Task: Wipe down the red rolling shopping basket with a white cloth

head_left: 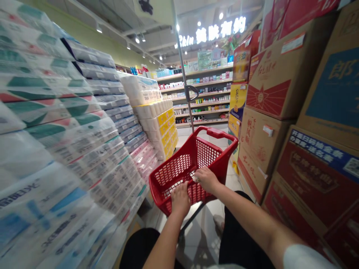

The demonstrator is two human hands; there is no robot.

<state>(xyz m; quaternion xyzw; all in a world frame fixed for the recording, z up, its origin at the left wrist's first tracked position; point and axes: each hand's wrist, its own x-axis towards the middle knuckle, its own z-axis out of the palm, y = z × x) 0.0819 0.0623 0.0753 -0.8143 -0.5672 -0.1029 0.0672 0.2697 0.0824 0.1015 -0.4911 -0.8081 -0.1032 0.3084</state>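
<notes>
The left grip [181, 200] and right grip [206, 180] were curled over the near rim of the red cart [194, 155], which stretched ahead of both; the hold looked made, what remained unclear.

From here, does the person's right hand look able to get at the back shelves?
Probably not: the right hand is on the near rim of the red shopping cart, which stands in the way, and the back shelves look well beyond it.
</notes>
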